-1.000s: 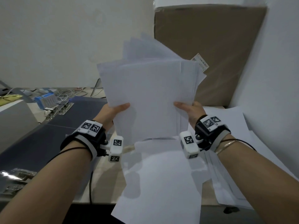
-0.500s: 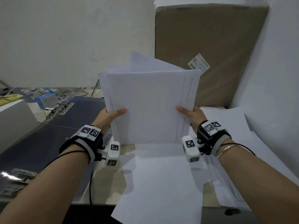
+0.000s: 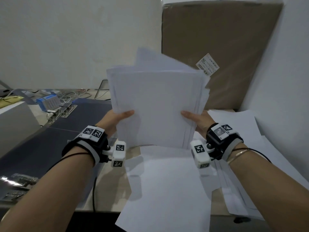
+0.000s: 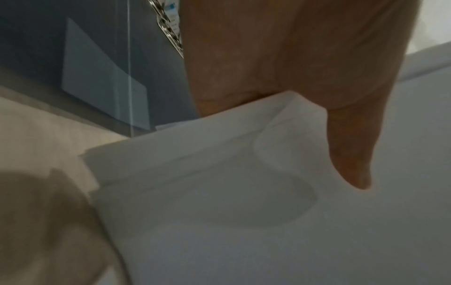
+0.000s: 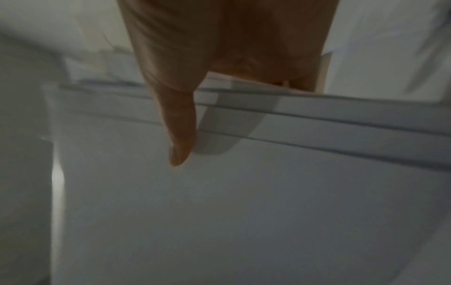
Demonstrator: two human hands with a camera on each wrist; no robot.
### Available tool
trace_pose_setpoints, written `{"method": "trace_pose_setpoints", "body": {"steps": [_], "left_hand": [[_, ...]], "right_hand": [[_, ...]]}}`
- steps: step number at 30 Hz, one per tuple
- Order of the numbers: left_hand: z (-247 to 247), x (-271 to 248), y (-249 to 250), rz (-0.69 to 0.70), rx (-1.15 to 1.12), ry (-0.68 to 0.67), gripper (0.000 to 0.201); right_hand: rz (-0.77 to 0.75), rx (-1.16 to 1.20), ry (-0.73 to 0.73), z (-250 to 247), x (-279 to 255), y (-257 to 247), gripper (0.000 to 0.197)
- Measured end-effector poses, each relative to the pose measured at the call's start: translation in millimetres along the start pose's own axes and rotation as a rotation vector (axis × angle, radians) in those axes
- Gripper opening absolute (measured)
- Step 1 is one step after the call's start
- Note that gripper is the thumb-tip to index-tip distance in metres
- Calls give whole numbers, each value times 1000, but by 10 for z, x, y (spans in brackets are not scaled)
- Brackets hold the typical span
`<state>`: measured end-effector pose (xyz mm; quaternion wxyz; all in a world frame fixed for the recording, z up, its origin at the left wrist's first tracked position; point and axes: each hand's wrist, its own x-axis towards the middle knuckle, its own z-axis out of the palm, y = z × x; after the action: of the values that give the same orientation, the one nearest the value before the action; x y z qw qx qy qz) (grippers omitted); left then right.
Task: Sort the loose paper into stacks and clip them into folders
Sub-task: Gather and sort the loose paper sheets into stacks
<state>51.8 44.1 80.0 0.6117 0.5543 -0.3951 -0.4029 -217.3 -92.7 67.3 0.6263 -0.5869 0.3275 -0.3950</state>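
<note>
I hold an upright stack of white paper (image 3: 157, 104) in front of me, its lower edge just above the sheets on the table. My left hand (image 3: 119, 117) grips the stack's left edge, thumb on the front face. My right hand (image 3: 194, 118) grips the right edge the same way. The sheets are unevenly aligned, with corners sticking out at the top. In the left wrist view my thumb lies on the paper (image 4: 244, 192). The right wrist view shows staggered sheet edges (image 5: 317, 115) under my thumb. The fingers behind the stack are hidden.
More loose white sheets (image 3: 167, 181) lie on the table below and to the right (image 3: 242, 131). Dark folders (image 3: 50, 139) with metal clips (image 3: 65, 109) lie at left; another clip (image 3: 15, 183) is at the near left. A cardboard box (image 3: 225, 47) leans against the wall behind.
The stack was lifted and fanned out, then dropped lower and squared up. Now it sits slightly tilted, with its sheets closer together than a second ago.
</note>
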Motion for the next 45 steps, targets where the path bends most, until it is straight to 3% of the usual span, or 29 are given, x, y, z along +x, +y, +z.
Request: {"method": "trace_pose_setpoints", "body": {"steps": [3, 6, 10, 12, 15, 19, 22, 28, 31, 34, 37, 40, 43, 45], "left_hand": [[-31, -12, -181, -44, 9, 1, 58], [12, 21, -297, -40, -20, 125, 82], [108, 63, -228, 4, 53, 255, 44], [124, 82, -154, 51, 75, 274, 32], [74, 100, -49, 27, 44, 283, 18], [24, 63, -26, 12, 50, 241, 22], [86, 25, -56, 12, 66, 311, 28], [238, -43, -76, 168, 373, 430, 47], [362, -87, -65, 162, 413, 315, 49], [456, -115, -109, -5, 451, 170, 70], [476, -106, -174, -168, 421, 111, 83], [452, -124, -221, -219, 397, 95, 76], [427, -176, -220, -298, 269, -51, 62], [344, -127, -286, -361, 269, -80, 75]], "right_hand": [[132, -79, -73, 2, -34, 143, 68], [117, -138, -29, 49, 65, 330, 81], [45, -315, 115, 102, 119, 356, 58], [16, -384, 152, 109, 83, 277, 57], [-17, -377, 172, 69, -14, 137, 30], [-34, -312, 190, -59, -168, 123, 23], [24, -257, 244, -125, -199, 208, 24], [108, -157, 289, -304, -192, 400, 17], [101, -114, 257, -265, -339, 376, 12], [90, -118, 213, -238, -462, 376, 7], [93, -122, 174, -240, -562, 380, 4], [94, -124, 156, -234, -651, 382, 5], [104, -139, 138, -206, -699, 394, 7], [118, -136, 147, -194, -704, 419, 15]]}}
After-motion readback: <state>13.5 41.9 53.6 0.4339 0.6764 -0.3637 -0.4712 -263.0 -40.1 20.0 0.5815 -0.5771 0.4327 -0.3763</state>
